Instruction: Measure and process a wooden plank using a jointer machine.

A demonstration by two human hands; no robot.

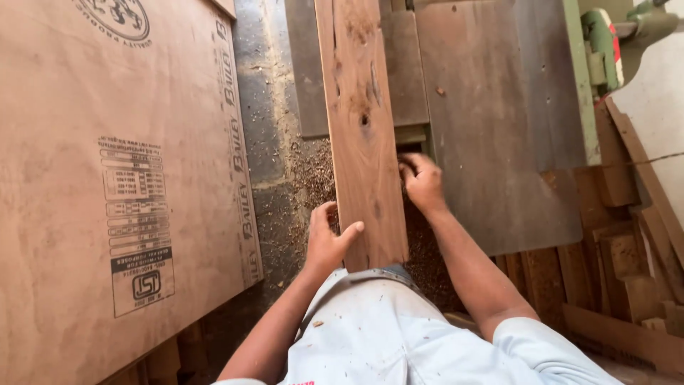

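On my left, a large brown plywood sheet [107,178] carries a rectangular block of black printed label marks [135,221], boxed lines above a dark panel. A round black stamp [114,18] sits at its top edge.

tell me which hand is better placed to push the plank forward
Left, probably: the left hand grips the plank at its near end, behind it. The right hand sits beside its edge.
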